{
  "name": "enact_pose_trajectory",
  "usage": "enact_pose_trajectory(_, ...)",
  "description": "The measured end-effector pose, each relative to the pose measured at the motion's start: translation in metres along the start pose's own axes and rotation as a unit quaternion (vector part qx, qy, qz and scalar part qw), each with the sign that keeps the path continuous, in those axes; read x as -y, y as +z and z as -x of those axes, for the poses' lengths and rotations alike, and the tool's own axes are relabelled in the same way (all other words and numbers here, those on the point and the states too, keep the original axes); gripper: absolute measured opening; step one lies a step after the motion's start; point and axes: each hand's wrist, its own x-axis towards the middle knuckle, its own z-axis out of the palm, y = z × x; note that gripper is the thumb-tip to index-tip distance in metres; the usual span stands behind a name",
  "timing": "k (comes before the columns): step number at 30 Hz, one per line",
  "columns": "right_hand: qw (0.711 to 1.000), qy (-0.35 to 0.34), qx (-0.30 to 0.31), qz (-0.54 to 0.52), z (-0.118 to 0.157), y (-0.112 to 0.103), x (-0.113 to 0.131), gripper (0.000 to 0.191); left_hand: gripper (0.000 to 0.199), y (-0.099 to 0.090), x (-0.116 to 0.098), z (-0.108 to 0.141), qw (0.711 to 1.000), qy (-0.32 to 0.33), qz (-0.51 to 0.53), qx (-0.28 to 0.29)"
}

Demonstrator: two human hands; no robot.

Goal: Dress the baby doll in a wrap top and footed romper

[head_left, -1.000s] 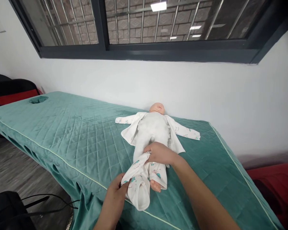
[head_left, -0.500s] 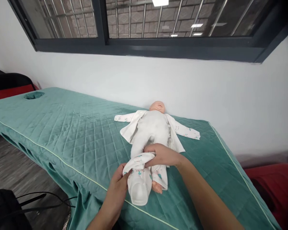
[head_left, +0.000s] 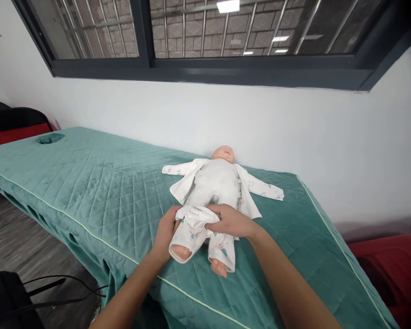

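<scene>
A baby doll lies on its back on the green quilted bed cover, its head toward the wall. Its arms are in the sleeves of a white printed jacket that hangs open at both sides. White printed pants cover both lower legs, and both feet show at the cuffs. My left hand grips the pants' waist edge at the left, its fingertips partly hidden by the cloth. My right hand pinches the bunched waist near the middle, between the doll's legs.
The green bed extends far left, with a round hole near its end. Behind it are a white wall and a barred window. A red item is at the right; a black object with cables sits at the lower left.
The left pant leg has moved up the doll's leg, and its foot now shows at the cuff. My left hand has moved up toward the doll's knees with the cloth.
</scene>
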Motion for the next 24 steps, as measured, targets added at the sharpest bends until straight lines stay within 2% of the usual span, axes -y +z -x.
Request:
enact_pose_trajectory(5,0.999,-0.001,-0.038,-0.039,-0.002,0.001,-0.007,0.034,0.02,0.001,0.004,-0.03,0.998,0.034,-0.024,0.053)
enact_pose_trajectory(9,0.995,-0.008,-0.061,-0.079,-0.002,0.001,-0.008,0.033,0.019,0.004,0.006,-0.043,0.998,0.012,-0.041,0.052)
enact_pose_trajectory(12,0.993,-0.011,-0.08,-0.091,-0.002,0.001,-0.007,0.033,0.02,0.005,0.009,-0.044,0.995,0.003,-0.079,0.053)
enact_pose_trajectory(16,0.988,-0.013,-0.099,-0.116,0.002,-0.007,-0.005,0.031,0.019,0.002,0.014,-0.039,0.984,0.052,-0.151,0.077)
enact_pose_trajectory(20,0.974,-0.024,-0.107,-0.198,0.012,-0.023,-0.009,0.033,0.022,0.002,0.012,-0.036,0.985,0.075,-0.127,0.092)
enact_pose_trajectory(22,0.963,-0.026,-0.159,-0.217,0.016,-0.027,-0.014,0.028,0.022,0.001,0.009,-0.036,0.989,0.071,-0.102,0.086)
enact_pose_trajectory(24,0.95,-0.021,-0.236,-0.202,0.017,-0.026,-0.021,0.03,0.022,-0.003,0.005,-0.038,0.992,0.056,-0.057,0.092)
